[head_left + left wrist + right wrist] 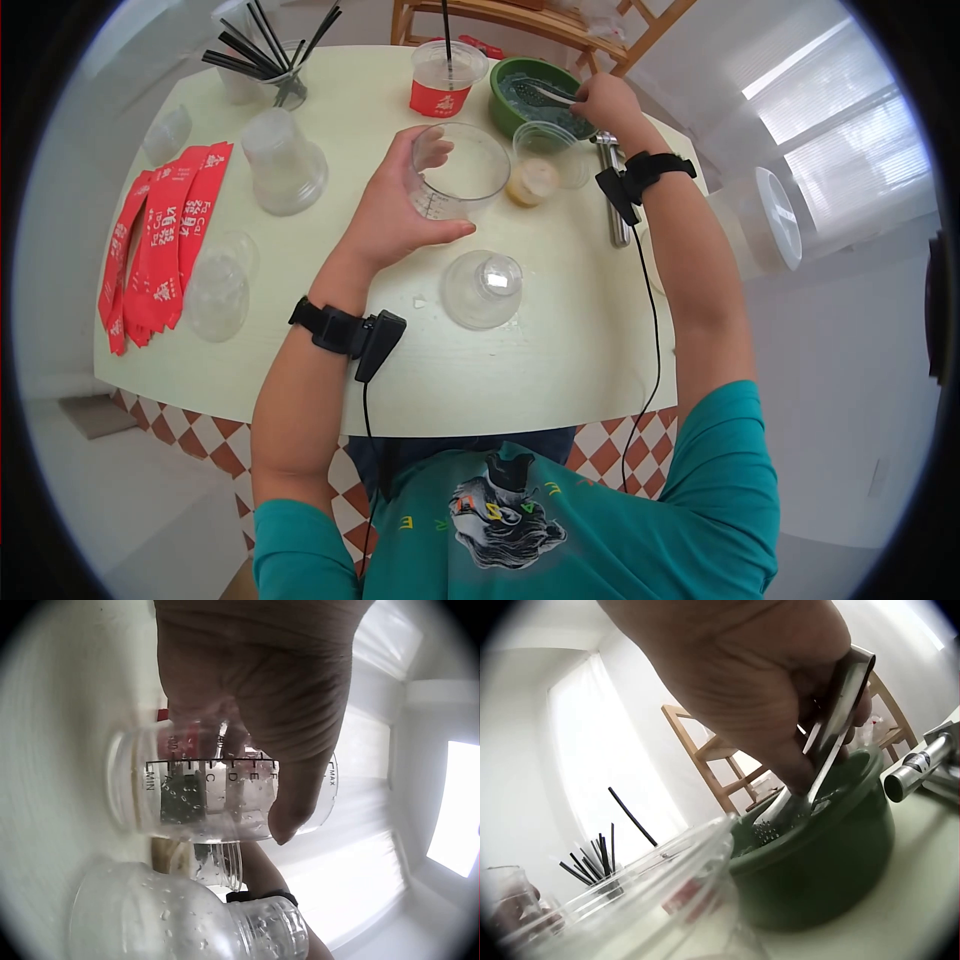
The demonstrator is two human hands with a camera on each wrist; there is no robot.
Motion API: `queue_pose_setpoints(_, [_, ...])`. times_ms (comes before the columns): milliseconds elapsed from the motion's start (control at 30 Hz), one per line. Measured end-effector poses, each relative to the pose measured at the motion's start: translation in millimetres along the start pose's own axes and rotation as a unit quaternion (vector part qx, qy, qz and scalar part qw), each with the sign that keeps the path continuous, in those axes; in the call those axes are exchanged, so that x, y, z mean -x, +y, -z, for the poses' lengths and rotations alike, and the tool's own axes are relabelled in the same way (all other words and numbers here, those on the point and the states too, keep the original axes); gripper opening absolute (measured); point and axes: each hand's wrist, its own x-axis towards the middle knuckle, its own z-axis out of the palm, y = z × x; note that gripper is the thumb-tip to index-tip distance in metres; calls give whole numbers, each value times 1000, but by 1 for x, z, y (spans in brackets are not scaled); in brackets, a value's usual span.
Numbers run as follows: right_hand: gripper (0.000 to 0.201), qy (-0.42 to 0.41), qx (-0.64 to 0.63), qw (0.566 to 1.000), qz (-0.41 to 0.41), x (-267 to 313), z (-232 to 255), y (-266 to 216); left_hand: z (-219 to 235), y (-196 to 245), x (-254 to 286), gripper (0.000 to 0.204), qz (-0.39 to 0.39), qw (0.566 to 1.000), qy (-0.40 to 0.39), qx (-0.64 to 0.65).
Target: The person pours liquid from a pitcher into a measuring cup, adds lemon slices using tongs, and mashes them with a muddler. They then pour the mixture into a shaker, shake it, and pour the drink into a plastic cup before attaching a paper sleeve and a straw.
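Observation:
My left hand [402,205] grips a clear measuring cup [225,795], thumb on the near side and fingers round the far side. Dark letter marks run along its wall, and droplets cling to it. My right hand [610,103] holds metal tongs [836,720] over a green bowl [817,877]. The perforated ends of the tongs dip inside the rim, among wet, greyish contents. Close in front of the bowl is a clear plastic cup [548,150] with pale yellow stuff at its bottom. A clear, narrow-necked shaker top [483,290] rests nearer me.
Behind stands a red-labelled cup [440,85] with a black straw. A metal tool [615,200] lies right of the yellow-filled cup. On the left are red printed packets [170,240], stacked clear cups [283,165] and a holder of black straws [288,90].

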Motion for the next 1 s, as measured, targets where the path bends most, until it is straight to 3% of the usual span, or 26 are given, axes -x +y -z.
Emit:
queue_pose_setpoints(300, [22,28,-13,999,25,13,15,9,0,-1,0,100,-5,1000,2,-16])
queue_pose_setpoints(500, [25,26,-142,989,26,31,46,18,-1,1,0,99,-10,1000,7,-18])
queue_pose_setpoints(567, [26,63,-294,951,70,53,60,11,-1,2,0,100,-3,1000,2,-26])
queue_pose_setpoints(600, [24,43,-312,946,83,66,73,1,-2,3,0,100,-1,1000,5,-27])
queue_pose_setpoints(633, [24,40,-314,945,84,76,81,-9,-2,3,0,98,-12,999,5,-32])
queue_pose_setpoints(700, [23,21,-327,924,197,95,95,-26,-2,2,0,97,-21,999,5,-35])
queue_pose_setpoints(833, [26,-18,-291,925,243,124,116,-65,-4,5,0,99,-16,1000,-4,-14])
queue_pose_setpoints(900, [28,27,-203,942,267,128,118,-76,-3,4,1,99,-11,1000,-4,-13])
queue_pose_setpoints(1000, [29,29,-187,942,278,128,117,-77,-4,-1,-1,98,-42,999,-9,-1])
